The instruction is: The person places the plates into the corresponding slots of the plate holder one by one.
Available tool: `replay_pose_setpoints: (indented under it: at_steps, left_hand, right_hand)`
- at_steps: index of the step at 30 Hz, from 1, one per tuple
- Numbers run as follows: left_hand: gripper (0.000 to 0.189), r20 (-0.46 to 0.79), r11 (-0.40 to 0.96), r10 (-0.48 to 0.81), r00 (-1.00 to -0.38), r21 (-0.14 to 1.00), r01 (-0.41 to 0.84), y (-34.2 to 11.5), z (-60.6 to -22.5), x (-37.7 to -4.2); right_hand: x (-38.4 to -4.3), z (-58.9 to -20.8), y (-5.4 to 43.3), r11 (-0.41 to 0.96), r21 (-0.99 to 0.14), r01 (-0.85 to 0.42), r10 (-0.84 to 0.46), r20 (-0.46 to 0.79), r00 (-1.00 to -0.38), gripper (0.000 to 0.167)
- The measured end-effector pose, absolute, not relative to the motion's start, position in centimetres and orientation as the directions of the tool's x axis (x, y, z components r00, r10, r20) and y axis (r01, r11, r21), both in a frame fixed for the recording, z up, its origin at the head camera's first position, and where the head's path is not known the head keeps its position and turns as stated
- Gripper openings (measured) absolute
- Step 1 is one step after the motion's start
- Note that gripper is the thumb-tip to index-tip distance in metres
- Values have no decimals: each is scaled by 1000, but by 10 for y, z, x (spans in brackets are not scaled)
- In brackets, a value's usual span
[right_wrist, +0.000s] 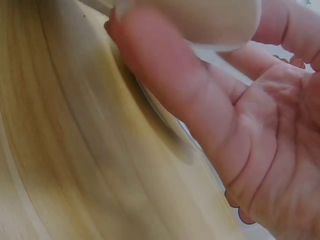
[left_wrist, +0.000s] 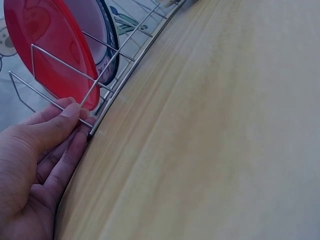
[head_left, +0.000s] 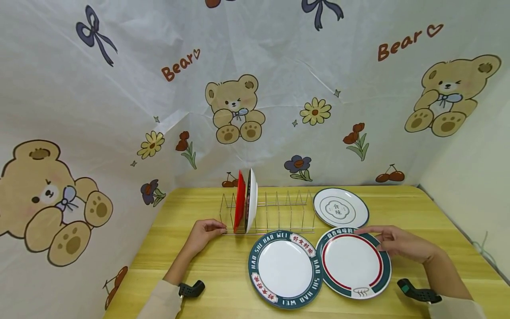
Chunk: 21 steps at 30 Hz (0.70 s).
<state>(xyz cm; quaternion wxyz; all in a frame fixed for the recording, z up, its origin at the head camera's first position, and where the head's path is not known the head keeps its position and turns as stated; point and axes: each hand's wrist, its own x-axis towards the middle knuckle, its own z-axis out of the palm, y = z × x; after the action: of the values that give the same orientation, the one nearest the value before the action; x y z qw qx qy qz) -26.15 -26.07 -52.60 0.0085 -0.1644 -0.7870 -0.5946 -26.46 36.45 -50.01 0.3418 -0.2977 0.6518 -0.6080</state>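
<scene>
My left hand [head_left: 203, 235] pinches the front left corner of a wire dish rack [left_wrist: 120, 90] between thumb and fingertips. A red plate [head_left: 239, 204] and a white plate with a dark patterned face [head_left: 253, 201] stand upright in its left slots. On the right, my right hand [head_left: 402, 243] holds the upper right rim of a white plate with a green border and red ring [head_left: 350, 261]. In the right wrist view, that plate's pale rim [right_wrist: 225, 25] lies between thumb and fingers, close over the wood.
A white plate with a green lettered border [head_left: 285, 270] lies flat in front of the rack, against the red-ringed plate. Behind them lies a white plate with a thin blue rim [head_left: 341, 207]. A bear-printed cloth [head_left: 271, 57] hangs behind the wooden table [head_left: 215, 283].
</scene>
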Motion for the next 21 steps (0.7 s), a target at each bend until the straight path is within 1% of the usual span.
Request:
replay_pose_setpoints:
  at_steps: [4, 7, 10, 17, 19, 21]
  left_hand:
    - [11, 211, 235, 248, -946, 934, 270, -261, -526, -261]
    - [11, 211, 231, 248, -945, 935, 270, -260, -527, -260]
    - [11, 211, 233, 246, -946, 935, 269, -260, -528, -261]
    - [10, 211, 238, 245, -946, 933, 270, -260, -528, -261]
    - [10, 211, 236, 247, -946, 934, 269, -260, -527, -261]
    - [10, 212, 232, 249, -945, 934, 270, -260, -526, -261]
  right_hand:
    - [-263, -496, 362, 130, -990, -59, -767, -62, -639, 49]
    - [-261, -493, 361, 137, -985, -109, -756, -33, -653, 50]
    - [-260, -491, 360, 106, -987, -119, -774, -7, -634, 51]
    - [-261, -488, 358, 25, -997, -69, -830, 18, -557, 53]
    - [-259, -484, 357, 2, -999, -55, -832, 29, -554, 53]
    - [-257, -480, 355, -11, -999, -42, -821, 33, -571, 54]
